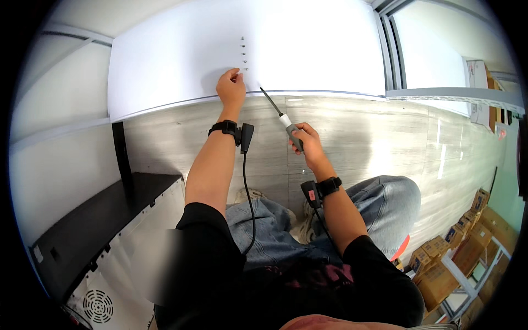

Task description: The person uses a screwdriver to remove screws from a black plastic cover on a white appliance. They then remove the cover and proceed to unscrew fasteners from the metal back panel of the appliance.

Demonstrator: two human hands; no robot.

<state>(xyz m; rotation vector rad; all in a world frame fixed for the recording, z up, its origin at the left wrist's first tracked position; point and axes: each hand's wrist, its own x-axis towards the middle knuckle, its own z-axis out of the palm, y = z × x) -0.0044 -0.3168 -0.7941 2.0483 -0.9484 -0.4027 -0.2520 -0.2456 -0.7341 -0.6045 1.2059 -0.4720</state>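
Observation:
My right hand (308,144) is closed around the handle of a screwdriver (291,130), which has a grey grip, a white collar and a long dark shaft. Its tip points up and left, over the near edge of a white board or shelf surface (319,49). On that surface several small screws (244,54) form a short row running away from me. My left hand (231,87) is at the near end of this row, its fingers curled and drawn together right beside the nearest screw (247,69). Whatever lies between those fingertips is too small to make out.
A grey metal frame (391,52) borders the white surface on the right. At lower left stands a black-and-white cabinet (110,220) with a round vent. Cardboard boxes (440,278) lie on the right. Cables hang from the devices on both my wrists.

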